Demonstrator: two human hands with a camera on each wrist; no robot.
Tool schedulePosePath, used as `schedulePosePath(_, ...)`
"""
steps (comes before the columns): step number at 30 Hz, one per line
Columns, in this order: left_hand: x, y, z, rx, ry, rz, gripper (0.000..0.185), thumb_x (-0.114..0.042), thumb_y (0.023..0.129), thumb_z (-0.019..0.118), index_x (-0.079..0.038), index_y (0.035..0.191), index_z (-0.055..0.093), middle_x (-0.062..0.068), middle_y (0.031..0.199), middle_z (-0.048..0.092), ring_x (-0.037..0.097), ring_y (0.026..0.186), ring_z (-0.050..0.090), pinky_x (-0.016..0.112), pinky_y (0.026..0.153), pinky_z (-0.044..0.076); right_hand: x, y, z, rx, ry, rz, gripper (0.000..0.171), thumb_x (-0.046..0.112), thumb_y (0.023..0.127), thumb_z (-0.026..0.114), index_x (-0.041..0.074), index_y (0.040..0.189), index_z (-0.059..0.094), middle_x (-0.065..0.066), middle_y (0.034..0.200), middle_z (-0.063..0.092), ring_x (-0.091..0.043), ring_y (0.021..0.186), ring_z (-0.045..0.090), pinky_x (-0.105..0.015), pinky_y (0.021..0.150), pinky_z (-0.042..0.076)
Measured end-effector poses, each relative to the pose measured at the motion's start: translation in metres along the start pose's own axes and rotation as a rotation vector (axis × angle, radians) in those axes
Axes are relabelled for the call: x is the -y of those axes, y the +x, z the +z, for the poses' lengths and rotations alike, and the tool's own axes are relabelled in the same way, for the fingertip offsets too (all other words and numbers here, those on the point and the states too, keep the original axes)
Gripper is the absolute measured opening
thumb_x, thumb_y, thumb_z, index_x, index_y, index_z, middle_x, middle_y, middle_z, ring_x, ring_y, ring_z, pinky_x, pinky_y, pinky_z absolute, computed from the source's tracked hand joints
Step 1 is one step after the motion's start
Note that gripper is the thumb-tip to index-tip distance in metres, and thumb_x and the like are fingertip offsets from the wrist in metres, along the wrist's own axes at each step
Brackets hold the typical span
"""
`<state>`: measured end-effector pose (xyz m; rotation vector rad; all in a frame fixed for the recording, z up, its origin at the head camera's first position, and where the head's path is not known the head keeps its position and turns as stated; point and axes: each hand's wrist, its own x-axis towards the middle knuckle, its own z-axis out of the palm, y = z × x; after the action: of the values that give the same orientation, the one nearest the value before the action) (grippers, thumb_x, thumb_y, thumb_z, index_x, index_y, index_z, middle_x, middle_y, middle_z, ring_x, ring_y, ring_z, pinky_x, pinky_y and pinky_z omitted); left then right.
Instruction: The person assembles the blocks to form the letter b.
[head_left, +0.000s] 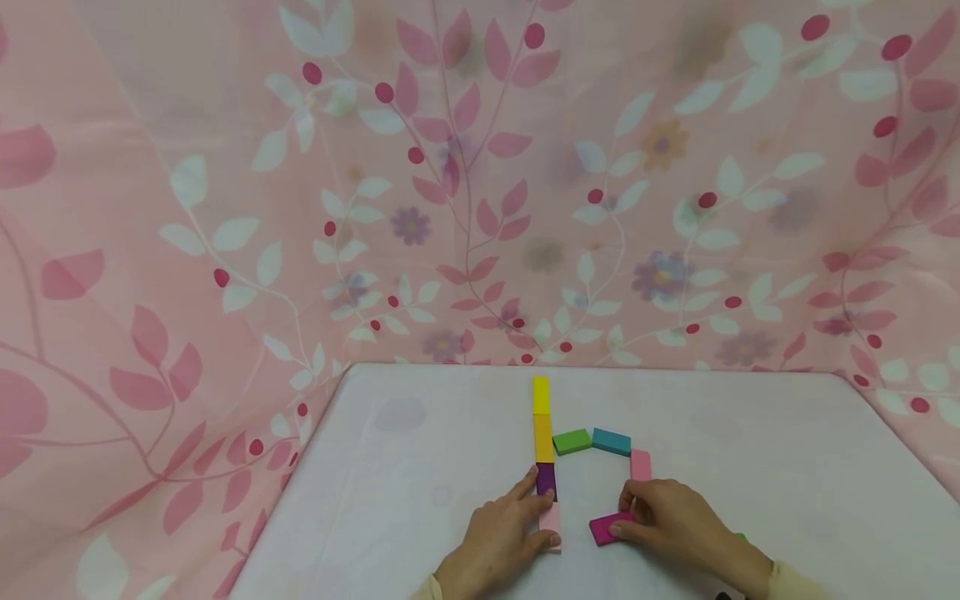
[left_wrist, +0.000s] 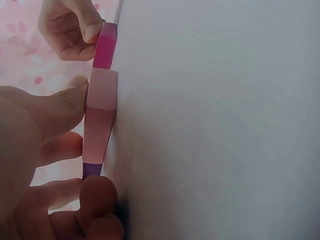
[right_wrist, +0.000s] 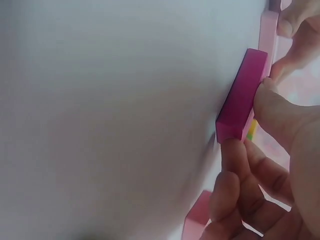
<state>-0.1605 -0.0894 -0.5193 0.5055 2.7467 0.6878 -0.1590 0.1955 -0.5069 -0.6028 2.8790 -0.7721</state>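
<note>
Backdrop: pink cloth (head_left: 570,183) printed with leaves, berries and flowers, hanging beyond the purple block (head_left: 546,477).
Bench: pale-covered top (head_left: 420,467), spreading out on both sides of the purple block.
Row: orange block (head_left: 543,438) set end to end with the purple block on its far side, yellow block (head_left: 541,395) farther off in the same line; pale pink block (head_left: 550,517) joined to the purple block's near end.
Curve: green block (head_left: 572,442) beyond and right of the purple block; blue block (head_left: 611,441) farther right of it; rose-pink block (head_left: 641,463) well to its right, partly covered.
Magenta block: (head_left: 609,529) nearer the person than the purple block and to its right; whether it lies flat on the bench I cannot tell.
Left hand: (head_left: 498,533) grip released, fingertips resting on the purple block and on the pale pink one adjoining it.
Right hand: (head_left: 678,521) right of the purple block, grip pinching the magenta block between thumb and fingers.
Sleeves: cream cuffs (head_left: 791,583), nearer the person than the purple block.
</note>
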Motion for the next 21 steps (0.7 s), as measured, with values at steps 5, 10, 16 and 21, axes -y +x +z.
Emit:
schedulePosePath(5, 0.001, 0.001, 0.0, -0.007, 0.011, 0.003, 0.058, -0.055, 0.09, 0.078, -0.038, 0.144, 0.066, -0.003, 0.167, 0.046, 0.031, 0.135, 0.065, 0.06, 0.097, 0.057, 0.009, 0.008, 0.005, 0.025, 0.023, -0.001, 0.031, 0.052, 0.085, 0.085, 0.027, 0.092, 0.069, 0.017, 0.066, 0.05, 0.001, 0.06, 0.043, -0.02, 0.056, 0.037)
schedulePosePath(10, 0.002, 0.0, 0.0, -0.008, 0.003, 0.007, 0.059, -0.056, 0.091, 0.077, -0.037, 0.145, 0.066, -0.003, 0.168, 0.045, 0.032, 0.135, 0.065, 0.06, 0.097, 0.057, 0.013, 0.012, 0.013, 0.028, 0.025, -0.003, 0.032, 0.054, 0.085, 0.085, 0.028, 0.093, 0.069, 0.018, 0.065, 0.05, 0.001, 0.059, 0.044, -0.02, 0.055, 0.037)
schedulePosePath(16, 0.003, -0.001, 0.001, -0.009, 0.004, 0.02, 0.059, -0.056, 0.091, 0.077, -0.037, 0.145, 0.066, -0.002, 0.168, 0.045, 0.032, 0.135, 0.064, 0.059, 0.097, 0.057, 0.02, 0.016, 0.017, 0.045, 0.02, 0.01, 0.032, 0.055, 0.086, 0.084, 0.028, 0.093, 0.068, 0.017, 0.064, 0.05, 0.0, 0.058, 0.045, -0.02, 0.055, 0.037)
schedulePosePath(21, 0.002, -0.002, 0.001, -0.021, 0.024, 0.035, 0.059, -0.057, 0.091, 0.077, -0.037, 0.145, 0.066, -0.001, 0.167, 0.046, 0.031, 0.133, 0.067, 0.057, 0.094, 0.058, 0.024, 0.019, 0.019, 0.049, 0.029, -0.006, 0.031, 0.053, 0.086, 0.084, 0.028, 0.092, 0.068, 0.017, 0.064, 0.05, 0.0, 0.057, 0.045, -0.02, 0.054, 0.037)
